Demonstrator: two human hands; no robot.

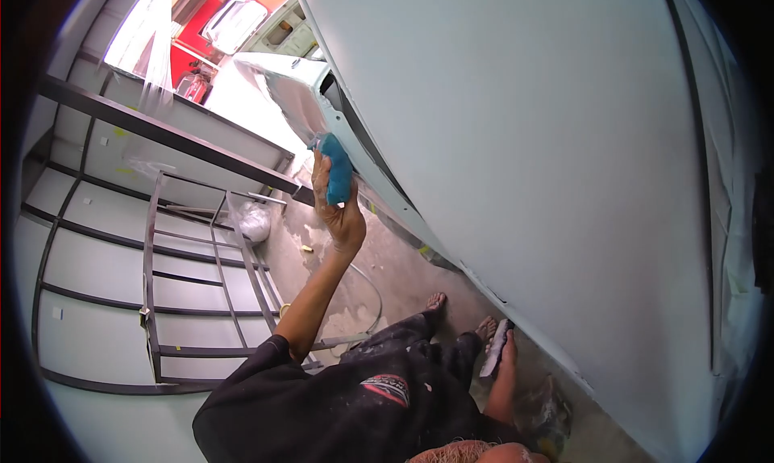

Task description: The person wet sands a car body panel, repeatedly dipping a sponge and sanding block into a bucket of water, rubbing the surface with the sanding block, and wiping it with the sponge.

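Note:
My left hand (343, 217) is raised, with its fingers closed around a blue sponge-like block (337, 171). The block is close to the edge of a pale, primed vehicle door (348, 128); whether they touch, I cannot tell. Lower down, my right hand (508, 352) hangs beside my leg, gripping a long, flat, grey-white sanding block (496, 348). That block is partly hidden by the fingers. A large, smooth, pale body panel (524, 140) fills the view to the right of both hands.
A dark metal frame rack (218, 261) stands at the left, before a wall with dark ribs. A long dark bar (169, 126) crosses the upper left. A hose (379, 302) and a clear plastic bundle (254, 221) lie on the stained floor (314, 245). Behind is a red vehicle (193, 39).

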